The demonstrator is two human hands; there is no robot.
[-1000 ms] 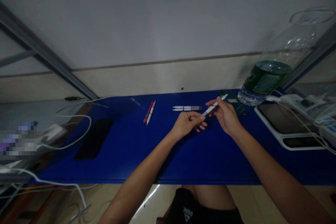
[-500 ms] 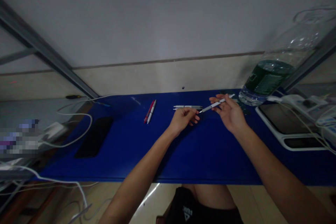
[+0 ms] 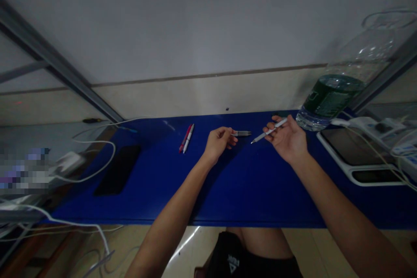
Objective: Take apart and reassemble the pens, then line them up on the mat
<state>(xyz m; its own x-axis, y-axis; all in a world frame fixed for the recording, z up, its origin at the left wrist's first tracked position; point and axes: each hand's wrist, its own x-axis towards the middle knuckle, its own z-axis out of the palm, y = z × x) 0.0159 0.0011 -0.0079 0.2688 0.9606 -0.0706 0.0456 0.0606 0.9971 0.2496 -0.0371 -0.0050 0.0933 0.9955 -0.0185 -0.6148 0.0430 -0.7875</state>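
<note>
A white pen [image 3: 269, 131] slants down to the left from the fingers of my right hand [image 3: 291, 139], its metal tip bare. That hand is turned palm up, with thumb and fingers closed round the pen's upper part. To the left, my left hand [image 3: 220, 142] is pinched, thumb against fingers; whatever they may hold is hidden. Just behind those fingertips, grey-and-white pens [image 3: 243, 133] lie on the blue tabletop [image 3: 247, 191], partly covered by the hand. Further left, a red pen [image 3: 185, 139] and another white pen [image 3: 188, 139] lie side by side.
A black phone-like slab [image 3: 117, 170] lies on the left. At the right stand a large water bottle [image 3: 335, 100] and a white device with dark panels [image 3: 358, 152], cables across it. A white cable [image 3: 112, 156] loops at the left. The wall [image 3: 202, 93] borders the back edge.
My left hand has drawn away leftward from the pen's tip, covering more of the pens behind it. My right hand still holds the white pen, shifted slightly.
</note>
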